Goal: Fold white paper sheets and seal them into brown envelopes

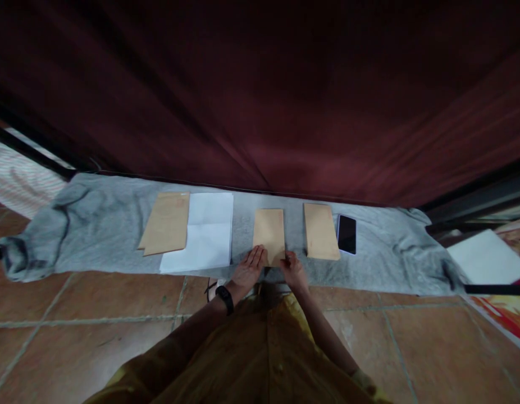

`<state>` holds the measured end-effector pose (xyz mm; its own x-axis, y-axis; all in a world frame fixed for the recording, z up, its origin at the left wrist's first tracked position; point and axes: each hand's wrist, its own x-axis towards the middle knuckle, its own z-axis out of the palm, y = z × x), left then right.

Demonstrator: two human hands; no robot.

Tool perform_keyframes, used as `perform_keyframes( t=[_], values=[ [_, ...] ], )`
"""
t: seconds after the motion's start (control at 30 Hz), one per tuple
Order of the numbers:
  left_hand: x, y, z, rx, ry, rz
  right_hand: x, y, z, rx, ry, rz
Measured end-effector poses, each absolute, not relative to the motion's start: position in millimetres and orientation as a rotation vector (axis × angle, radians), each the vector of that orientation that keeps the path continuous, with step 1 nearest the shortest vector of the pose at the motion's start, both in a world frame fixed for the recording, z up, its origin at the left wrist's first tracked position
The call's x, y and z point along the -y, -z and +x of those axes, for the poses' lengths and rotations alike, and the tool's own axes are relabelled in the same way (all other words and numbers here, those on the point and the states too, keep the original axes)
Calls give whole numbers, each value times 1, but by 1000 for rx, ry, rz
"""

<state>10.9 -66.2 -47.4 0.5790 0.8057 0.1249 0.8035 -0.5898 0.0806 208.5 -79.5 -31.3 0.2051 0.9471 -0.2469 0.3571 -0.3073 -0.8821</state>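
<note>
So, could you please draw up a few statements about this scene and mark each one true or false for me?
1. The left hand lies on the middle envelope. True.
2. The phone is left of the white paper. False: the phone is right of the white paper, beyond the middle envelope.
3. The right hand is at the near right corner of the middle envelope. True.
4. The wristband is on the right wrist. False: the black wristband is on the left wrist.
5. The cloth beneath these things is bright yellow. False: the cloth is grey.
6. The brown envelopes at the far left partly overlap the white paper. True.
</note>
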Motion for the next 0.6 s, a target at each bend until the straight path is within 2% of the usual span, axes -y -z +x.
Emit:
perform_keyframes(
  t=[0.13,0.27,0.6],
  values=[
    [63,50,11,-1378,-218,2747,91,29,211,1500,-819,-1850],
    [61,50,7,-1328,-200,2728,100,32,207,1965,-513,-1645],
    [58,37,-2,-1237,-276,2627,115,47,206,2299,-324,-1490]
  ],
)
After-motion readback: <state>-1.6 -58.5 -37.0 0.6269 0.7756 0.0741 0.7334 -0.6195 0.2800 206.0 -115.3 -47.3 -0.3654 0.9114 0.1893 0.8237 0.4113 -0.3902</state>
